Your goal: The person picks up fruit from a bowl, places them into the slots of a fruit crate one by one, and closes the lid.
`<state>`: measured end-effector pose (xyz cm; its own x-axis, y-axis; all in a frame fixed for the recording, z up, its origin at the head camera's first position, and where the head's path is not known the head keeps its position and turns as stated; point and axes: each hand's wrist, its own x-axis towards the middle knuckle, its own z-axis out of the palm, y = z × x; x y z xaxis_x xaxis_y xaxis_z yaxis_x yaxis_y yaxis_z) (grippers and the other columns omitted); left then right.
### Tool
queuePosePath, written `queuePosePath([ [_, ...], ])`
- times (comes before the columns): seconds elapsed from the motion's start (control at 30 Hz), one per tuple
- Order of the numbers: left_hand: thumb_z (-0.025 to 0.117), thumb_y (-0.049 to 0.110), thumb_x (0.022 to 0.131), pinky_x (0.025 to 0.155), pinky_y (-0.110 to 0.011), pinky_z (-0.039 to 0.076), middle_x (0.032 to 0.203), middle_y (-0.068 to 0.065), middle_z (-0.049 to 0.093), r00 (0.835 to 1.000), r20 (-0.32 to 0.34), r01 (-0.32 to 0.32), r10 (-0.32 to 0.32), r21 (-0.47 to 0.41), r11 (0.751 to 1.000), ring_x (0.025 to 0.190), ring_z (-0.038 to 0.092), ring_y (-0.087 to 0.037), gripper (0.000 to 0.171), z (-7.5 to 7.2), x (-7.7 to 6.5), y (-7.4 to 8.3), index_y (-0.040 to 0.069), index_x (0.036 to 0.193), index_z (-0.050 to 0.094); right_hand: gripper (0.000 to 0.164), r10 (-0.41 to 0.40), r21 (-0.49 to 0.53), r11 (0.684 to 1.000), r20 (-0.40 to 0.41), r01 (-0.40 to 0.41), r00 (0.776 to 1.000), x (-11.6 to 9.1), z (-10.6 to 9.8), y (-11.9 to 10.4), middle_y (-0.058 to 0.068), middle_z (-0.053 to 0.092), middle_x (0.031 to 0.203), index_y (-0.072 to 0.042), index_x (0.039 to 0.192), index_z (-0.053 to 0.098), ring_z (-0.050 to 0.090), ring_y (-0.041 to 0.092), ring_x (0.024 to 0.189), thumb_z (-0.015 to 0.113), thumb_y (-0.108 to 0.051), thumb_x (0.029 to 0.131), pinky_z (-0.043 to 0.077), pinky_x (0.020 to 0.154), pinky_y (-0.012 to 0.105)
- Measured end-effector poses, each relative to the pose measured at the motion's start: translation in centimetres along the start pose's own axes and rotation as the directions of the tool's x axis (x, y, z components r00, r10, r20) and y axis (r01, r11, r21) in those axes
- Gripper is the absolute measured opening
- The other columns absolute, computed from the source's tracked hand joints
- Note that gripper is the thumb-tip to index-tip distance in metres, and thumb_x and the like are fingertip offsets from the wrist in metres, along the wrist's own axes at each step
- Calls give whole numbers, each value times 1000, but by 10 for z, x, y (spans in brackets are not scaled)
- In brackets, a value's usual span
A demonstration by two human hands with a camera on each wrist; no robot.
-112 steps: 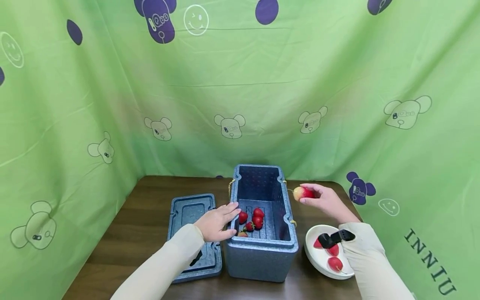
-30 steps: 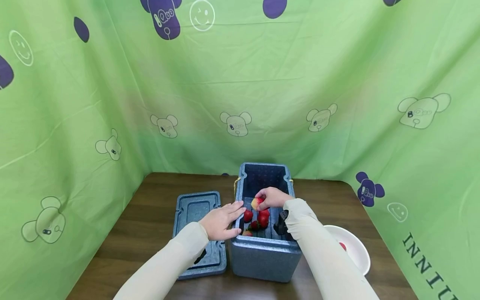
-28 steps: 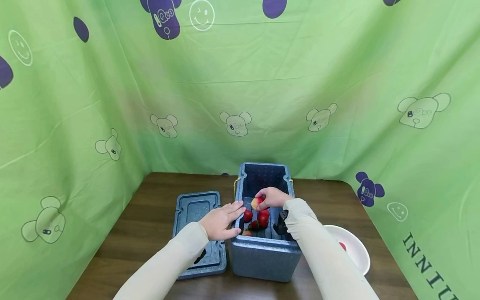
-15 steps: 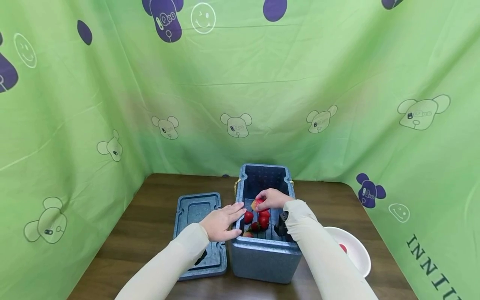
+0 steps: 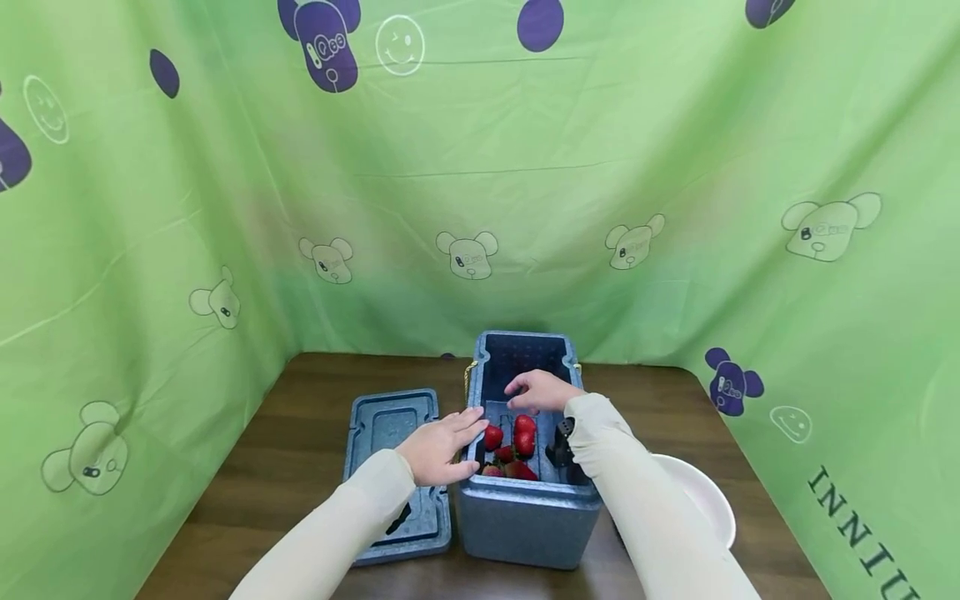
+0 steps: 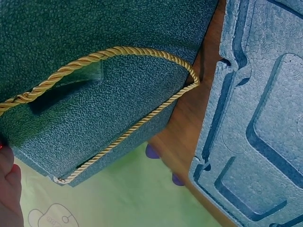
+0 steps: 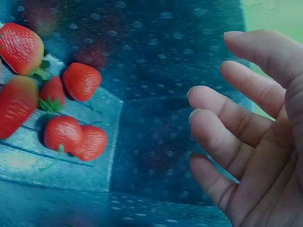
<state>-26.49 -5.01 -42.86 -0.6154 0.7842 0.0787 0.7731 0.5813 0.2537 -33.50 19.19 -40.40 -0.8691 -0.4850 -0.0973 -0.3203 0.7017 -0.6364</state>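
A blue foam box (image 5: 517, 521) stands uncovered, with several strawberries (image 5: 524, 442) on its floor near the close end. The right hand (image 5: 547, 391) is over the box's opening, holding nothing. In the right wrist view its fingers (image 7: 222, 142) are parted and slightly bent, apart from the strawberries. On the box's left rim rests the left hand (image 5: 442, 448), fingers extended over the edge. The left wrist view shows mostly the box's outer side with a twisted gold rope (image 6: 128, 50); only a bit of a hand appears at its left edge.
Left of the box, the foam lid (image 5: 386, 425) lies on the wooden table (image 5: 285, 450). A white bowl (image 5: 708, 500) sits at the right, partly covered by the right sleeve, its contents hidden. Green patterned cloth (image 5: 525, 167) hangs behind and on both sides.
The right hand brought a red-and-yellow strawberry from the right into the box and let it go. A strawberry now lies by the near wall. The left hand stayed on the rim.
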Motion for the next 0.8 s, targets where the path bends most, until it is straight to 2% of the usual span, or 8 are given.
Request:
queuePosePath([
  [0.13, 47, 37, 93, 111, -39, 28, 153, -11, 33, 1000, -10, 3, -3, -4, 1000, 139, 32, -25, 62, 0, 1, 0, 5, 146, 40, 30, -41, -49, 998, -20, 40, 999, -5, -12, -8, 12, 70, 93, 5, 107, 67, 64, 17, 78, 66, -13, 83, 51, 70, 29],
  [0.23, 48, 37, 92, 111, -39, 28, 153, -11, 33, 1000, -8, 7, -7, -6, 1000, 139, 32, -25, 63, 0, 0, 0, 6, 146, 40, 30, -72, -71, 995, -16, 71, 997, -11, -21, -9, 16, 70, 99, 6, 106, 66, 65, 21, 88, 65, -12, 83, 51, 77, 31],
  [0.47, 48, 38, 92, 111, -40, 29, 152, -12, 35, 1000, -16, -3, 3, -10, 1000, 139, 33, -27, 63, 3, -3, 1, 5, 145, 41, 33, -39, 28, 999, -27, 40, 999, -27, -40, -3, 10, 66, 85, 10, 112, 61, 60, 20, 70, 62, -10, 86, 48, 63, 28],
  [0.63, 46, 39, 92, 111, -38, 29, 151, -13, 35, 999, -30, -20, 20, 0, 1000, 138, 34, -27, 63, 3, -4, 0, 3, 144, 41, 39, -3, 94, 996, -34, 6, 999, -48, -58, 2, 5, 62, 78, 13, 120, 55, 58, 18, 68, 62, -8, 87, 50, 61, 30],
  [0.7, 47, 38, 92, 111, -38, 29, 151, -14, 35, 999, -37, -23, 23, 1, 1000, 138, 34, -27, 63, 3, -3, 0, 3, 144, 42, 41, 11, 112, 994, -39, -7, 999, -59, -64, 7, 3, 61, 78, 14, 122, 53, 58, 17, 69, 62, -8, 88, 52, 61, 32],
  [0.8, 47, 38, 92, 110, -38, 30, 151, -14, 36, 999, -41, -27, 27, -1, 1000, 138, 34, -27, 63, 3, -2, 0, 3, 144, 42, 46, 19, 128, 992, -31, -15, 999, -78, -72, 20, 7, 64, 86, 14, 125, 50, 59, 17, 75, 62, -9, 88, 54, 66, 38],
])
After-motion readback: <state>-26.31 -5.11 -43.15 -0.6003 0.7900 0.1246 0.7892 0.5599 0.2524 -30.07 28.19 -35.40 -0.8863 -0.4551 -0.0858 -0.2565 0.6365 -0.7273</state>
